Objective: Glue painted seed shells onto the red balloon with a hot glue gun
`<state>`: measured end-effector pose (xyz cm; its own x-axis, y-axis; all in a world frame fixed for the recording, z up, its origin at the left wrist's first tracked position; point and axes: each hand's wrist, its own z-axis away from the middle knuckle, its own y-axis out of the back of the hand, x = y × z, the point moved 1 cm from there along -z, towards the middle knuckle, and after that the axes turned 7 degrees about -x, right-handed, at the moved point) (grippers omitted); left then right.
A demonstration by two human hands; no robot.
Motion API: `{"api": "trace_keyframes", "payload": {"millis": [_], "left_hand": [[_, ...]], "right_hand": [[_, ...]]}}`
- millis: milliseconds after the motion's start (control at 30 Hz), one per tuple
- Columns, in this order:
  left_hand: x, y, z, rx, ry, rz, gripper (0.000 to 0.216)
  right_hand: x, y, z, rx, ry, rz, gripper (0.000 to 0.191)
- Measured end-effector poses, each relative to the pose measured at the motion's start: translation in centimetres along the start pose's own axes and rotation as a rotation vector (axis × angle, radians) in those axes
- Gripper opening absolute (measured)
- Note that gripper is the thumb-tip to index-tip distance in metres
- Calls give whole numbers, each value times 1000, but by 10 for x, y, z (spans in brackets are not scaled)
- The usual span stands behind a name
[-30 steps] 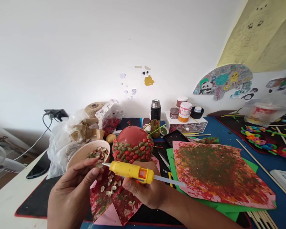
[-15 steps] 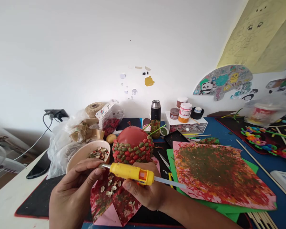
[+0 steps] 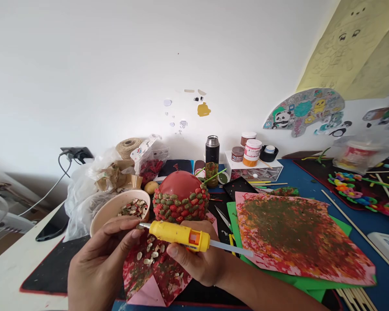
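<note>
My right hand (image 3: 197, 255) is wrapped round a yellow hot glue gun (image 3: 171, 233), with a pale glue stick poking out of its back. Between thumb and fingertips, my left hand (image 3: 100, 259) pinches a small pistachio shell (image 3: 139, 226), mostly hidden, at the gun's metal nozzle. Behind the gun sits a red balloon (image 3: 178, 183), its lower part covered in rows of green and red shells (image 3: 181, 208). Loose shells (image 3: 154, 255) lie on a paint-smeared pink paper (image 3: 171, 285) below my hands. More shells fill part of a pale bowl (image 3: 100, 211) to the left.
A painted pink sheet (image 3: 298, 233) lies on green paper at right, with scissors (image 3: 223, 217) beside it. A black flask (image 3: 212, 153) and paint jars (image 3: 252, 151) stand at the back. Plastic bags (image 3: 84, 194) and a twine roll (image 3: 129, 147) are at back left.
Almost nothing differs. My left hand has shifted very slightly, and the shell stays at the nozzle of the glue gun.
</note>
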<state>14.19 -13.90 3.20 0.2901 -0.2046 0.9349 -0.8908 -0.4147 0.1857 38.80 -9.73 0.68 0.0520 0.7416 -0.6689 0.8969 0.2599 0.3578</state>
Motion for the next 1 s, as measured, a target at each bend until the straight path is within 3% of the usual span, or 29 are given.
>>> {"api": "trace_keyframes", "payload": {"millis": [233,1000], "left_hand": [[-3,0,1,-18,49,55,48],[2,-4,3,-3,-38,39,35]], "right_hand": [[-1,0,-1,-8,-14,6,80],[-3,-1,-1,21,13,1,79]]}}
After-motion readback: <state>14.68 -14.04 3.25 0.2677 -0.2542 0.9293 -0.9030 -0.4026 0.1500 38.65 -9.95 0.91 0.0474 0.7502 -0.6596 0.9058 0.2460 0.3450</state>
